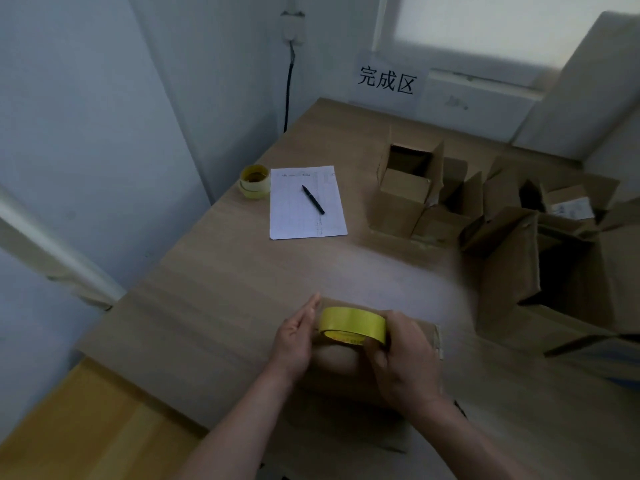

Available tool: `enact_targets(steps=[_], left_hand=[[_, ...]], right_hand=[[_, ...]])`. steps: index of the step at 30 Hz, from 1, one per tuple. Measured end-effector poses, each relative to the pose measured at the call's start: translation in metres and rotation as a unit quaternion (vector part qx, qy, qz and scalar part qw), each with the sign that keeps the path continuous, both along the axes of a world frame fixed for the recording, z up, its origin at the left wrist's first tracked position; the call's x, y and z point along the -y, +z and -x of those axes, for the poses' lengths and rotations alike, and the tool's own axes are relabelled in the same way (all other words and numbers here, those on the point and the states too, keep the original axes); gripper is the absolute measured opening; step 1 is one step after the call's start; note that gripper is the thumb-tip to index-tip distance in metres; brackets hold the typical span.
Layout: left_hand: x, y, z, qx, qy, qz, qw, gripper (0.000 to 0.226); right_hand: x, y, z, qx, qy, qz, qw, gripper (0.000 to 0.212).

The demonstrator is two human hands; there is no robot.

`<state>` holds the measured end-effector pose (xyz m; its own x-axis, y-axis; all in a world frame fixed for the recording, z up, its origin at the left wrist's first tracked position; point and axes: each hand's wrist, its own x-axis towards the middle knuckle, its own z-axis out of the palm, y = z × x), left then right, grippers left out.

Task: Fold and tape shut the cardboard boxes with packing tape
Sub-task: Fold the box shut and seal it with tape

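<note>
A closed cardboard box (349,372) lies on the wooden table (225,289) right in front of me. On its top stands a roll of yellow packing tape (351,323) on edge. My right hand (403,362) grips the roll from the right, thumb at its near side. My left hand (298,336) sits with straight fingers against the box's left end, touching the roll's left side.
Several open cardboard boxes (408,188) crowd the right and back right of the table. A sheet of paper (306,202) with a black pen (313,199) lies at mid-table, spare yellow tape rolls (255,181) beside it. A sign (386,80) hangs on the back wall.
</note>
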<state>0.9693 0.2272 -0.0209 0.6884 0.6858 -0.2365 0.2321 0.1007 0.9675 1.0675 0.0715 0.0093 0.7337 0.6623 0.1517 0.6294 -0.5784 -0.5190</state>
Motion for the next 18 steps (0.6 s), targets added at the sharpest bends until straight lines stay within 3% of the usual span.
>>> enact_targets(steps=[4, 8, 9, 10, 12, 13, 14, 18], left_hand=[[-0.002, -0.007, -0.003, -0.003, 0.016, -0.033, 0.999, 0.035], [-0.004, -0.011, -0.004, -0.024, 0.020, -0.053, 0.998, 0.035], [-0.004, -0.011, -0.003, -0.033, 0.015, -0.060, 0.998, 0.035], [-0.005, -0.010, -0.002, -0.043, 0.012, -0.064, 0.997, 0.035], [-0.003, -0.009, -0.003, -0.055, 0.008, -0.075, 0.996, 0.035], [-0.002, -0.008, -0.003, -0.058, 0.007, -0.083, 0.995, 0.035], [-0.001, -0.008, -0.004, -0.059, 0.006, -0.090, 0.994, 0.035], [0.000, -0.005, -0.004, -0.065, -0.001, -0.100, 0.993, 0.035]], right_hand=[[-0.002, 0.018, -0.012, -0.162, -0.002, -0.057, 0.985, 0.021], [0.018, 0.061, -0.043, -0.401, 0.042, -0.169, 0.899, 0.020], [0.028, 0.070, -0.053, -0.421, 0.065, -0.164, 0.889, 0.020], [0.040, 0.077, -0.062, -0.389, 0.083, -0.124, 0.909, 0.021], [0.064, 0.082, -0.075, -0.137, 0.100, 0.066, 0.983, 0.017], [0.071, 0.082, -0.076, 0.002, 0.097, 0.156, 0.983, 0.016], [0.076, 0.081, -0.074, 0.078, 0.083, 0.207, 0.972, 0.018], [0.086, 0.065, -0.067, 0.086, 0.040, 0.244, 0.965, 0.029]])
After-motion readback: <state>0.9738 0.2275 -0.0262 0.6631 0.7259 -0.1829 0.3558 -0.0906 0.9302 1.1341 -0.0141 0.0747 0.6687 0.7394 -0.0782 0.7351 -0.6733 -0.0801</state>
